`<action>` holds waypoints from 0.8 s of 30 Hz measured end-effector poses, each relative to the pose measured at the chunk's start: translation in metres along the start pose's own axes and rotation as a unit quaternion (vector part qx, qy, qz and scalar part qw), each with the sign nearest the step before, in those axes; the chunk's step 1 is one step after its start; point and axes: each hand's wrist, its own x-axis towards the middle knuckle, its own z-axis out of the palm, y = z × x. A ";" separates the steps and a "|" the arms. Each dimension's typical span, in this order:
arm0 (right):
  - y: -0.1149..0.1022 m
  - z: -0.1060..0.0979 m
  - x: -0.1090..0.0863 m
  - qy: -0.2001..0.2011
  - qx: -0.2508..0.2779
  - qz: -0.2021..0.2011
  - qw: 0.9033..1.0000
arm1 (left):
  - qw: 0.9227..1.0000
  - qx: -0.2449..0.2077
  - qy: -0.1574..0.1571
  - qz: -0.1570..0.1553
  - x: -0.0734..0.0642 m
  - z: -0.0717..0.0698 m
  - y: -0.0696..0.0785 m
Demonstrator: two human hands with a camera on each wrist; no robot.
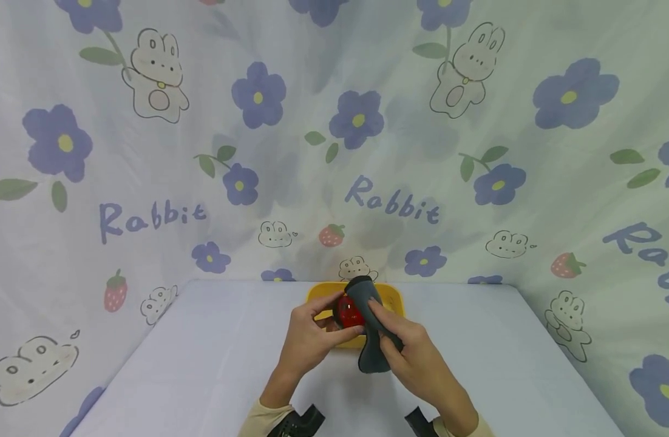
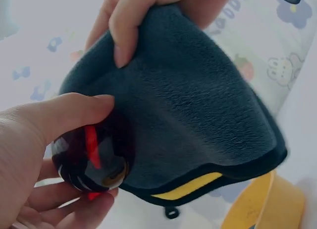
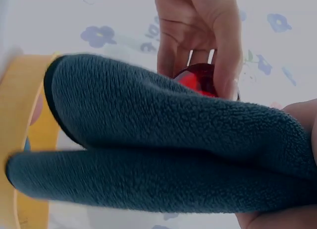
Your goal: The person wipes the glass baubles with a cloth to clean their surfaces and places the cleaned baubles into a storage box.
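Note:
A glossy round red-and-black object (image 1: 349,312) sits between the thumb and fingers of my left hand (image 1: 306,340), up in front of the yellow container. The left wrist view shows its dark shiny surface with red streaks; its exact kind cannot be told. My right hand (image 1: 419,361) grips a dark grey-blue plush cloth (image 1: 371,315) with black edging, bunched in folds. In the left wrist view the cloth (image 2: 183,100) lies against the round object's side and shows a yellow label and a small black loop. Part of the object is hidden behind the cloth in the right wrist view.
Behind the hands, a yellow container (image 1: 391,297) stands on the white table (image 1: 230,352); its contents are mostly hidden. A curtain (image 1: 296,152) printed with rabbits and flowers surrounds the table at the back and sides.

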 end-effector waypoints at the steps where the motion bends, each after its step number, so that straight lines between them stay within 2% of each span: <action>1: 0.000 0.000 0.000 0.003 -0.005 -0.007 1.000 | 1.000 0.002 -0.003 0.001 0.000 0.001 0.000; 6: 0.002 0.001 0.000 0.014 -0.026 -0.029 0.999 | 1.000 0.004 -0.020 0.021 -0.001 0.004 0.001; 13: 0.004 -0.002 -0.001 0.015 -0.048 -0.040 0.998 | 0.996 0.003 -0.052 0.075 -0.005 0.004 0.005; 18: 0.009 -0.005 0.000 0.008 -0.027 -0.038 0.999 | 0.992 0.013 -0.076 0.103 -0.007 0.004 0.007; 24: 0.018 -0.007 0.002 0.001 0.011 -0.025 1.000 | 0.990 0.020 -0.077 0.116 -0.008 0.005 0.011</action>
